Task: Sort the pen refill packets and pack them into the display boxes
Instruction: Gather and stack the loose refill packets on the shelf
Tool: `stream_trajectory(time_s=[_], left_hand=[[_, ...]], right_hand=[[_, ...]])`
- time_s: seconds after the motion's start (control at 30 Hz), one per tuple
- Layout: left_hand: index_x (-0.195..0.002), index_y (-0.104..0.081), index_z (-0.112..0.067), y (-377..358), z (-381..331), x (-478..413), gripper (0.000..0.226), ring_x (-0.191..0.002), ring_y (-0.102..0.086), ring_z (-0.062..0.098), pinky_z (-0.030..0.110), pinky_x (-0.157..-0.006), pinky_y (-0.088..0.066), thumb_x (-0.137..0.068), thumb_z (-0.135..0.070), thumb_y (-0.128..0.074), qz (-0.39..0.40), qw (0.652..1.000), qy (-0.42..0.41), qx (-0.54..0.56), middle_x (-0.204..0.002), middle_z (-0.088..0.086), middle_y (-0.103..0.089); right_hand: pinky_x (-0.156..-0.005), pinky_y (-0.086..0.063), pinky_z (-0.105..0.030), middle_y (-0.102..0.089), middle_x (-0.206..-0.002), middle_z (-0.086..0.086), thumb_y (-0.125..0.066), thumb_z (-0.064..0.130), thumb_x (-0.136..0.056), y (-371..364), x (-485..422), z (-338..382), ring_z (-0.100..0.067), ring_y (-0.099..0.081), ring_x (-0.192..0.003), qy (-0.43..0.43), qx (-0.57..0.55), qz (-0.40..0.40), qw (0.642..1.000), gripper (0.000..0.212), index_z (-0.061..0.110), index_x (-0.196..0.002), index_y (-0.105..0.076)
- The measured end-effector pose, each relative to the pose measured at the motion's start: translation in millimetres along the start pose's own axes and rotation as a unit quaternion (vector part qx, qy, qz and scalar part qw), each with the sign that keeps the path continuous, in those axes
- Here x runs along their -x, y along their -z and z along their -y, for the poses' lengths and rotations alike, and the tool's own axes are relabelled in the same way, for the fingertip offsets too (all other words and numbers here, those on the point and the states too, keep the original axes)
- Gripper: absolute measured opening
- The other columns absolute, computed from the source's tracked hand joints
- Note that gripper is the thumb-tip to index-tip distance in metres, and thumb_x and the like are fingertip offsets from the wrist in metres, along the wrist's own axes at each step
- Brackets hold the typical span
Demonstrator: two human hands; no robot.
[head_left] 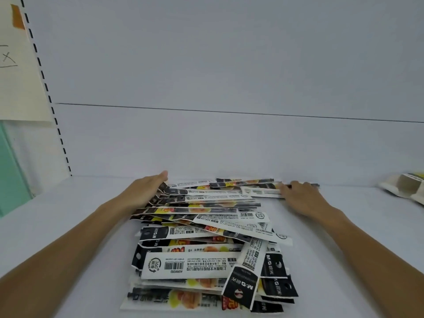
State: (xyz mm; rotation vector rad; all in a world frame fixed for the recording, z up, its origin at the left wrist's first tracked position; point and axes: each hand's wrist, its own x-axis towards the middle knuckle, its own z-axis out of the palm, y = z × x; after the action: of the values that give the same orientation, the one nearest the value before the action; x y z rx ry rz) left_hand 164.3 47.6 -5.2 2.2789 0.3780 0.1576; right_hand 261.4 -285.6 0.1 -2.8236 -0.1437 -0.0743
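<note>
A loose heap of pen refill packets [206, 244], long black, white and yellow sleeves, lies crosswise on the white shelf in front of me. My left hand [146, 189] rests flat with straight fingers against the far left end of the heap. My right hand [300, 193] lies on the right ends of the farthest packets [257, 190], fingers bent down over them; whether it pinches one cannot be made out. An empty pale cardboard display box [406, 188] lies at the far right edge of the shelf.
The white shelf [80, 226] meets a white back panel [206, 143] just behind the heap. A slotted upright [57, 125] runs down the left, with a cream paper sign [20, 72] and a mint green panel [11, 175] beside it.
</note>
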Motion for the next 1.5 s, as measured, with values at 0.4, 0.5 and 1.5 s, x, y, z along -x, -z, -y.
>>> stream_trajectory(time_s=[0.4,0.5,1.5], left_hand=[[-0.142,-0.033,-0.018,-3,-11,-2,0.060,-0.134,-0.033,0.022,0.032,-0.111,-0.024,-0.095,-0.053,-0.023,-0.055,0.968,-0.012,0.245,-0.147,0.007,-0.034],[-0.139,-0.038,-0.015,-5,-20,4,0.056,-0.128,-0.042,0.020,0.024,-0.106,-0.031,-0.096,-0.048,-0.024,0.012,0.964,-0.023,0.266,-0.139,0.006,-0.044],[-0.145,-0.023,-0.033,-14,-7,9,0.063,-0.142,-0.020,0.022,0.050,-0.117,0.002,-0.090,-0.062,-0.012,-0.008,0.996,-0.046,-0.075,-0.154,-0.006,-0.023]], right_hand=[[-0.094,-0.034,-0.029,-0.049,-0.136,-0.015,-0.034,0.041,-0.098,7,11,17,-0.028,-0.044,-0.124,0.040,-0.157,-0.044,0.986,0.051,0.004,-0.130,-0.048],[-0.098,-0.033,-0.032,-0.048,-0.136,-0.014,-0.032,0.045,-0.098,2,16,26,-0.029,-0.044,-0.124,0.067,-0.157,0.009,0.985,0.054,0.005,-0.133,-0.042],[-0.106,-0.024,-0.030,-0.043,-0.134,0.016,-0.031,0.063,-0.089,-16,24,59,-0.006,-0.038,-0.122,0.128,-0.367,0.117,0.914,0.063,0.024,-0.138,-0.038]])
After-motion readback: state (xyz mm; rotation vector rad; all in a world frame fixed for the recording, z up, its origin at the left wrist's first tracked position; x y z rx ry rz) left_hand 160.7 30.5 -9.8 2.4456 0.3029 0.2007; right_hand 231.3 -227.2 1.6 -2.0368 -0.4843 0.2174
